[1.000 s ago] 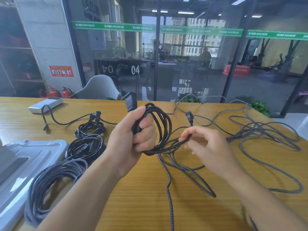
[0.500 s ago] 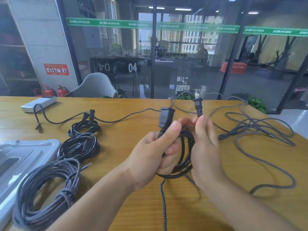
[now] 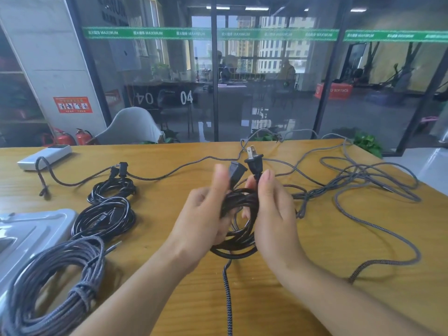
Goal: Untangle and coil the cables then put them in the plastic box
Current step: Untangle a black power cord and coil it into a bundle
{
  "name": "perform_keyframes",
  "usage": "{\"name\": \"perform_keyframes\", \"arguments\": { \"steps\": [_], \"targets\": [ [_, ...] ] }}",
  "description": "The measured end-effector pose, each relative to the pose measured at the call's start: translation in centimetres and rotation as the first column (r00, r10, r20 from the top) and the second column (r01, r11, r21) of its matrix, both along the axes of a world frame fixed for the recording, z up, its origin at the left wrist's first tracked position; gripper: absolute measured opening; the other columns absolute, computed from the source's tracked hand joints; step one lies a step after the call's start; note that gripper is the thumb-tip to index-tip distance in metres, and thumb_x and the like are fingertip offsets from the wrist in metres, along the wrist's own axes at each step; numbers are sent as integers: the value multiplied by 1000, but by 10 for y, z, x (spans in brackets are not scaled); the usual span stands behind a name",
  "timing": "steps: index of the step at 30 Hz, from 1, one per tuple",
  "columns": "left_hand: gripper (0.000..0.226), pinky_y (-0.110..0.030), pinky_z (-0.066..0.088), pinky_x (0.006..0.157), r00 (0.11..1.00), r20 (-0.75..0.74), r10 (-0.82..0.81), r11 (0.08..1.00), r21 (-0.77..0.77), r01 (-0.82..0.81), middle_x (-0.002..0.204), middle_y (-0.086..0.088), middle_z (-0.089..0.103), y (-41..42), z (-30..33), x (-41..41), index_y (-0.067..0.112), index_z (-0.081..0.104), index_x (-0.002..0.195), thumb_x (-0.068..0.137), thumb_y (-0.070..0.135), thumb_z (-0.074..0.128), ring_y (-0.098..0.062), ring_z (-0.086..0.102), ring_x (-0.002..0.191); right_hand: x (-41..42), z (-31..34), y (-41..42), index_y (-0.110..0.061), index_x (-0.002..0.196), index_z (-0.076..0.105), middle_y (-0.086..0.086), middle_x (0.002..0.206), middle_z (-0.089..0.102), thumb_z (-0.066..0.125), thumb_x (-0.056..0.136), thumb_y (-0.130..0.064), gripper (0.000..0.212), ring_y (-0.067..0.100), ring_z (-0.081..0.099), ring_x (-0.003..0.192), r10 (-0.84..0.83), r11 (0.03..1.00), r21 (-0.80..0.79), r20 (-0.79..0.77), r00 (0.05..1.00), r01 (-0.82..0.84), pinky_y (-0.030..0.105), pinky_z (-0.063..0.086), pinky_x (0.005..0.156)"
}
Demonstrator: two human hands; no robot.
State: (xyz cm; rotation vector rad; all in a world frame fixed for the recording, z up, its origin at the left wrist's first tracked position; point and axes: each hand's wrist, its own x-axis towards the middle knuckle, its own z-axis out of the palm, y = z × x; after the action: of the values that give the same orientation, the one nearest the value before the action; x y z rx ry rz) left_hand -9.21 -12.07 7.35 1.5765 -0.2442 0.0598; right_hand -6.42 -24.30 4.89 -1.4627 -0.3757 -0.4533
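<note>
The plastic box (image 3: 31, 229) sits at the left edge of the wooden table (image 3: 315, 238), grey-white, its top closed over so nothing of its inside can be seen. Against the box's near side lies a large grey braided coil (image 3: 48, 282), bound with a wrap of its own cable. Just beyond the box's far right corner rest two smaller black coils (image 3: 104, 217), one behind the other, with plug ends at the farther one. To the right of the box, above the middle of the table, both hands hold a black coiled cable (image 3: 238, 226). The left hand (image 3: 201, 224) grips the coil with curled fingers, thumb up against the black socket end (image 3: 235, 173). The right hand (image 3: 271, 214) curls round the coil's other side and pinches the two-pronged plug (image 3: 253, 163) upright. A braided strand hangs from the coil toward the near edge. Well right of the box a loose tangle of grey cables (image 3: 363, 185) sprawls across the table. Beyond the box, at the far left, lies a white device (image 3: 46, 156) with a thin dark cable (image 3: 80, 178) running along the table. Behind the table stand a glass wall (image 3: 266, 81) with a green strip, a pale chair (image 3: 131, 127) and red fire extinguishers (image 3: 72, 137).
</note>
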Motion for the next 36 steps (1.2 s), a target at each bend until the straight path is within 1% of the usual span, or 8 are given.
{"name": "perform_keyframes", "arguments": {
  "steps": [4, 7, 12, 17, 23, 26, 30, 36],
  "targets": [
    [62, -22, 20, 43, 988, 93, 122, 990, -87, -114, 50, 4, 28, -4, -2, -1, 14, 67, 95, 108, 55, 23, -15, 16, 44, 3, 0, 2, -3, 91, 56, 13, 75, 56, 38, 107, -52, 55, 25, 44, 57, -7, 999, 48, 39, 999, 5, 43, 38, 50],
    [48, -22, 22, 41, 972, 169, 163, 985, -83, -151, 47, 10, 37, -10, -4, -1, 12, 64, 100, 113, 39, 27, -11, 21, 42, 6, -2, 1, -16, 93, 62, 7, 85, 61, 39, 104, -54, 46, 20, 54, 70, -30, 999, 48, 73, 997, 27, 46, 45, 57],
    [45, -18, 27, 43, 950, 266, 165, 986, -8, -169, 50, 12, 45, -11, -5, 0, 26, 71, 111, 108, 43, 29, -6, 30, 43, 0, -1, -1, -26, 115, 65, 6, 81, 66, 45, 108, -46, 29, 24, 55, 65, 27, 998, 44, 134, 991, -33, 35, 48, 54],
    [44, -19, 28, 42, 944, 286, 167, 985, -83, -149, 54, 12, 42, -18, -4, -4, 30, 72, 121, 104, 44, 34, -10, 29, 44, -3, 13, -5, -24, 103, 68, -15, 77, 62, 46, 106, -36, 25, 5, 55, 65, 8, 1000, -23, 219, 976, -3, 16, 43, 58],
    [46, -23, 34, 41, 921, 303, 244, 967, -140, -211, 55, 11, 50, -27, -6, -7, 31, 74, 122, 104, 45, 33, -13, 36, 46, -2, 17, -8, -17, 98, 67, -7, 76, 62, 47, 107, -34, 28, 7, 56, 69, -25, 994, -98, 231, 973, 49, 22, 45, 66],
    [41, -23, 44, 52, 898, 351, 265, 964, -106, -243, 72, 11, 66, -30, -12, -7, 34, 70, 128, 107, 41, 36, -12, 48, 57, 1, 18, -11, -20, 97, 68, -6, 72, 60, 47, 106, -40, 31, 8, 51, 62, -68, 996, -51, 173, 982, 78, 25, 42, 61],
    [32, -14, 51, 82, 860, 408, 307, 950, -72, -305, 114, 17, 76, -30, -14, -5, 27, 69, 130, 106, 30, 48, 0, 70, 100, 2, 15, -9, -24, 99, 68, -15, 71, 60, 45, 108, -39, 29, 6, 51, 60, -41, 998, -47, 120, 992, 47, 28, 42, 60],
    [31, -15, 41, 56, 904, 257, 342, 938, -149, -313, 63, 17, 55, -11, -4, 3, 29, 79, 111, 109, 26, 48, -2, 44, 52, 15, 8, -13, -26, 100, 72, -1, 79, 63, 42, 112, -27, 33, 17, 61, 73, 50, 997, -58, 34, 998, -48, 35, 55, 66]
  ]
}}
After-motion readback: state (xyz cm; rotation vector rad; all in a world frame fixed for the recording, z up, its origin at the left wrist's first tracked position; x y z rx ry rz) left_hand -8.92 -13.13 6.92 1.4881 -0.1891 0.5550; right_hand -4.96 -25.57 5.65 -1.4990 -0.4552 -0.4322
